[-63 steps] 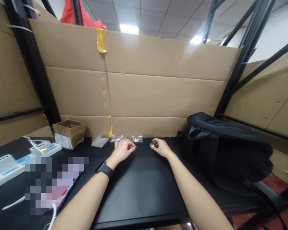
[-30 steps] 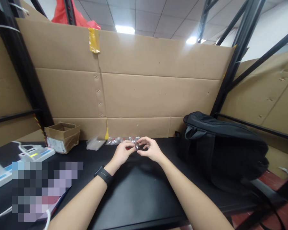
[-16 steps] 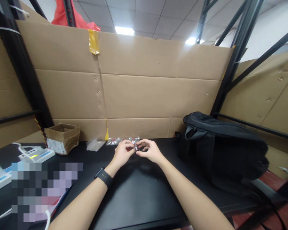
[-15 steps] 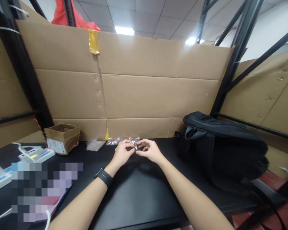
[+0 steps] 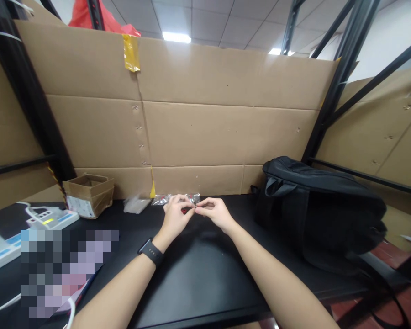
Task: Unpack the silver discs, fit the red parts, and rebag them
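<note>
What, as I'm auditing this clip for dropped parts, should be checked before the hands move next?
1. Both hands in view: ok. The left hand and right hand meet fingertip to fingertip over the black table.
2. Red piece gripped in the left hand: ok.
3. What the right hand pinches: cannot tell, too small.
4. Hands apart from the clear bags behind them: cannot tell, the hands overlap the bags in this view.
5. Black backpack apart from the right hand: ok.
</note>
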`<state>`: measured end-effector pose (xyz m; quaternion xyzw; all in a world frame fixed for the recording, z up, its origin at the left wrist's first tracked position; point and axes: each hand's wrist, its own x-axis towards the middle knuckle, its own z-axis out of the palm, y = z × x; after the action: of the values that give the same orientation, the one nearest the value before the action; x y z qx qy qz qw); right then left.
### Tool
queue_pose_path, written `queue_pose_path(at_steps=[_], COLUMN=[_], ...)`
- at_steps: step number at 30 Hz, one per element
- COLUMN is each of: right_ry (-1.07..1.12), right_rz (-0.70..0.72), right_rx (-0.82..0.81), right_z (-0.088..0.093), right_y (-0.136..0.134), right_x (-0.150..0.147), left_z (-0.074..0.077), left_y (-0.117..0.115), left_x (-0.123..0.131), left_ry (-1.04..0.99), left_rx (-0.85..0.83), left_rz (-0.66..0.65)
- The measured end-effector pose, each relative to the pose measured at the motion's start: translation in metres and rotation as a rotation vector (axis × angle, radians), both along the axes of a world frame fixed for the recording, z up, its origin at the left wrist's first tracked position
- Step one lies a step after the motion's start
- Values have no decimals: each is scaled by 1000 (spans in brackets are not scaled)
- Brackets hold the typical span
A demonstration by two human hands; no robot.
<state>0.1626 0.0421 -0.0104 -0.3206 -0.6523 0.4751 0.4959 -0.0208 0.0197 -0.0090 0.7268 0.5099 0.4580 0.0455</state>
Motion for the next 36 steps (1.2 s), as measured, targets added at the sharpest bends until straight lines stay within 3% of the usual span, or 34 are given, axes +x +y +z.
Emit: queue_pose_path(at_steps=[6,12,19,24,31,36], right_ry=[-82,-107,-441,-765,-850,-847], right_rz=[42,-61,-224,-190,-155,-139], right_rx=[37,134,418,666,691,675], right_z=[-2,-8,-2,5,10,8], right_y=[4,8,0,-6,-8,-5], right_x=[6,3,3,13,20,23], left_z=[0,0,1,0,-9,-14], left_y=[-2,-4,-3,10,3,-2], left_x=[3,6,4,-9,-4,4], left_ry=[20,45,73,-86,233,322], left_rx=[4,7,33,-58,-211,-273], left_rz=[101,85,57,-47,-122,-136])
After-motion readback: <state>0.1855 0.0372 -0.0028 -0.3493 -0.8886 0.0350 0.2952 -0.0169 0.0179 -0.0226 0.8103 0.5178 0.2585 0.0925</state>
